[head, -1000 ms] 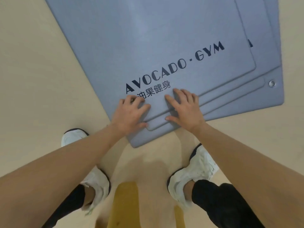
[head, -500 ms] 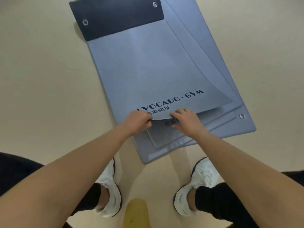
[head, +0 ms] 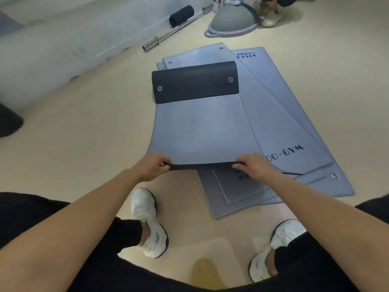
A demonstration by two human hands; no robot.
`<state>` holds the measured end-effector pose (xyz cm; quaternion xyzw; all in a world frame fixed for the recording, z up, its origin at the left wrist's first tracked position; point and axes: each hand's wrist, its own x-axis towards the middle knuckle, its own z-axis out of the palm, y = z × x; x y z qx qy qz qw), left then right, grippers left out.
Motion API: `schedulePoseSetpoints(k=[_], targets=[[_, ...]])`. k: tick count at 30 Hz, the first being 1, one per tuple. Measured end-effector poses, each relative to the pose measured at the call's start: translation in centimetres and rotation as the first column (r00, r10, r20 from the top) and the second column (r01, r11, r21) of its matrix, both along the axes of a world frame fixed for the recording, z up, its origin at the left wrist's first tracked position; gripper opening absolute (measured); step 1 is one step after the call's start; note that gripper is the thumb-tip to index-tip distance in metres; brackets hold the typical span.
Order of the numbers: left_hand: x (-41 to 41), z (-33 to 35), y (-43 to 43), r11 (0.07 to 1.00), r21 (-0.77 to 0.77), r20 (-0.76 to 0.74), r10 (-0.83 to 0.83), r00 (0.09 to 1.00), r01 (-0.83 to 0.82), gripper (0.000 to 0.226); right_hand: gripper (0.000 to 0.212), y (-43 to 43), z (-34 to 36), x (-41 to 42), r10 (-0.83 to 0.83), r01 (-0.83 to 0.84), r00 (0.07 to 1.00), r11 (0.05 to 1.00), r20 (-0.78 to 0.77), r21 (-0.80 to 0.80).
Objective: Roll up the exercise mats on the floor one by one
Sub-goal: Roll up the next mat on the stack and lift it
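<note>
Several grey-blue exercise mats lie fanned in a stack (head: 311, 186) on the beige floor. The top mat (head: 202, 131) has its near edge lifted off the pile and curled over, showing a thin dark underside. My left hand (head: 152, 166) pinches that edge at its left end and my right hand (head: 251, 165) pinches it further right. The mat's far end (head: 194, 82) is folded back towards me, dark side up, with two metal eyelets. "GYM" lettering shows to the right of my right hand.
A grey balance dome (head: 231, 22), a steel barbell (head: 174, 28) and a black foam roller (head: 181, 14) lie by the far wall. Another person's shoes (head: 269, 17) stand beyond the dome. My white shoes (head: 147, 222) flank the mats' near corner. A dark object (head: 8, 121) sits far left.
My hands went from lying flat on the mat corner to gripping the top mat's near edge and lifting it, curled over. The view tilted up and now shows the whole stack and the wall.
</note>
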<state>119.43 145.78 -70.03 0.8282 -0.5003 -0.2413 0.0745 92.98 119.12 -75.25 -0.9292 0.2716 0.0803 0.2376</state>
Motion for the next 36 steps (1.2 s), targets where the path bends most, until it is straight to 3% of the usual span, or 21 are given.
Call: schedulePoseSetpoints(k=[10, 19, 24, 36], targets=[[0.4, -0.4, 4.3, 0.937, -0.197, -0.097, 0.273, 0.957, -0.287, 0.015, 0.046, 2.9, 5.9, 2.7, -0.018, 0.020, 0.998, 0.999, 0.052, -0.040], [-2.3, -0.6, -0.2, 0.956, -0.282, -0.002, 0.084, 0.996, -0.081, 0.032, 0.051, 3.4, 6.5, 2.8, -0.081, 0.083, 0.996, 0.995, 0.048, -0.049], [-3.6, -3.0, -2.3, 0.966, -0.239, 0.177, 0.143, 0.974, -0.098, 0.047, 0.054, 2.4, 3.1, 1.3, -0.075, 0.076, 0.996, 0.997, 0.038, -0.013], [-4.5, -15.6, -5.5, 0.971, 0.066, -0.016, 0.232, 0.972, -0.231, 0.066, 0.048, -2.1, -8.1, 3.4, 0.103, -0.124, 0.973, 0.988, -0.208, -0.089]])
